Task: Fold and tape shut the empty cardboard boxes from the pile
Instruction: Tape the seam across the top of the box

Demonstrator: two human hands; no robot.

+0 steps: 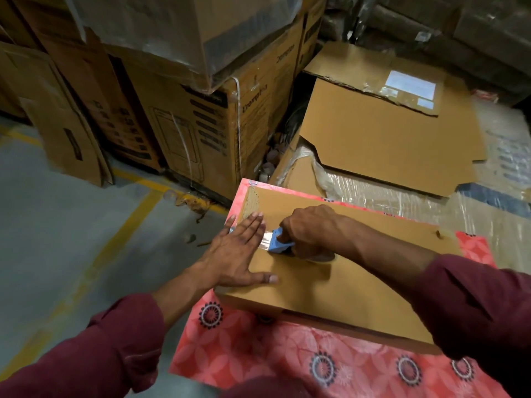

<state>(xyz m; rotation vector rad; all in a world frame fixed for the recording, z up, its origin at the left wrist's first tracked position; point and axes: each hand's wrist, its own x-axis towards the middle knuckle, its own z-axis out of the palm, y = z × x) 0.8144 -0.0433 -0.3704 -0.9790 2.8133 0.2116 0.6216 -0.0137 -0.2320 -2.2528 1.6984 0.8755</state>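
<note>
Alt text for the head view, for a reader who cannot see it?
A person's left hand presses flat on a cardboard box while the right hand grips a blue tape dispenser, laying clear tape. The box sits on a pink floral cloth among stacked cartons.

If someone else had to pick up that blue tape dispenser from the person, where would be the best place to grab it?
Probably by its handle end, coming from the right, where the right hand already wraps it. The tape dispenser lies low on the cardboard box with its blue front edge pointing left toward the flat left hand, clear tape stretched between them. That end likely carries the cutter, so avoid it.
</note>
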